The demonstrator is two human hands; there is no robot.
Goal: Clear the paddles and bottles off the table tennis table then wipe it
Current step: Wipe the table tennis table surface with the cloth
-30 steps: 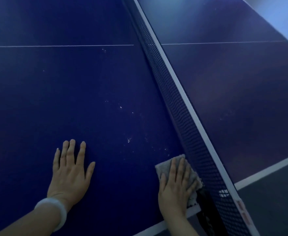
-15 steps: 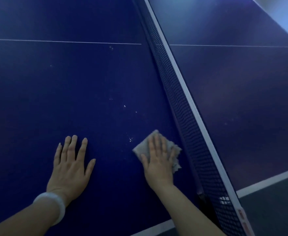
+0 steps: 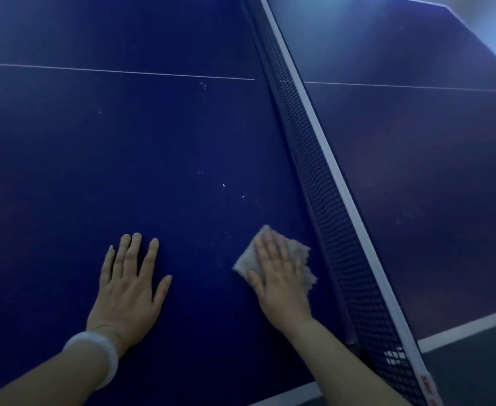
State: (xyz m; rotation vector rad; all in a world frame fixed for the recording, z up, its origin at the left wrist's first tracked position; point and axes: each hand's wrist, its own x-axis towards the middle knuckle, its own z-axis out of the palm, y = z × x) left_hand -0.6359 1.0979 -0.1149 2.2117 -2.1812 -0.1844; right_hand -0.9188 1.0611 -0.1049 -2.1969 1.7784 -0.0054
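we see two bare forearms, no sleeves. left hand (image 3: 126, 291): no rings visible, nails short and unpainted. left wrist carries smooth pale translucent bangle (image 3: 100, 356), thick, rounded, plain, no markings. right hand (image 3: 280, 284): nothing worn, right wrist bare, nails not clear to us in dim bluish light.

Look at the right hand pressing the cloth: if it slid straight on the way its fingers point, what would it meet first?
Probably the white specks on the blue table. The right hand points up the table, roughly along the net, so it might skim the net's base; depth is unclear.
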